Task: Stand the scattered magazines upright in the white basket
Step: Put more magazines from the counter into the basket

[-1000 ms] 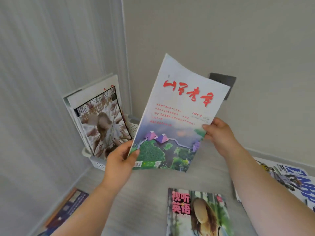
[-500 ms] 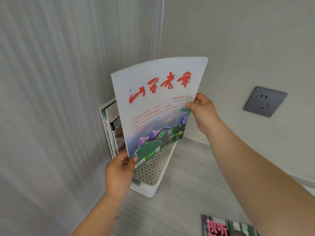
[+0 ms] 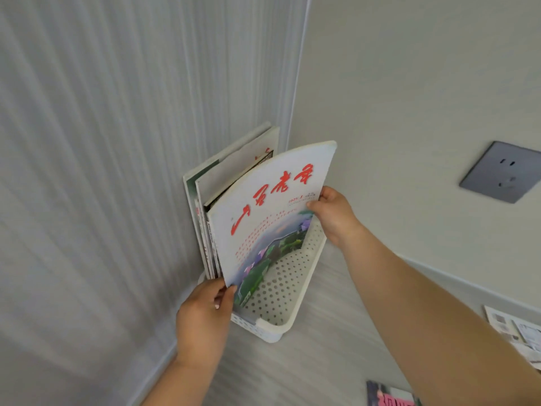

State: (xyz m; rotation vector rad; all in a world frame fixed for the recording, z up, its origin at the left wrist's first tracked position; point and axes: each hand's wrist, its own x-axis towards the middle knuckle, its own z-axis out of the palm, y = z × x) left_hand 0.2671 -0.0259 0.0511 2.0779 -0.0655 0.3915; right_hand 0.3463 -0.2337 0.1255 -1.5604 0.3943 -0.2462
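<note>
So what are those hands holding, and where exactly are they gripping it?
One magazine with red lettering: left hand pinches its bottom corner, right hand its right edge.

Left grip (image 3: 202, 319) and right grip (image 3: 335, 216) are bare, forearms too.

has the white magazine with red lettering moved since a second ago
Yes: the white red-lettered magazine has gone down into the white perforated plastic basket, beside the upright magazines.
</note>
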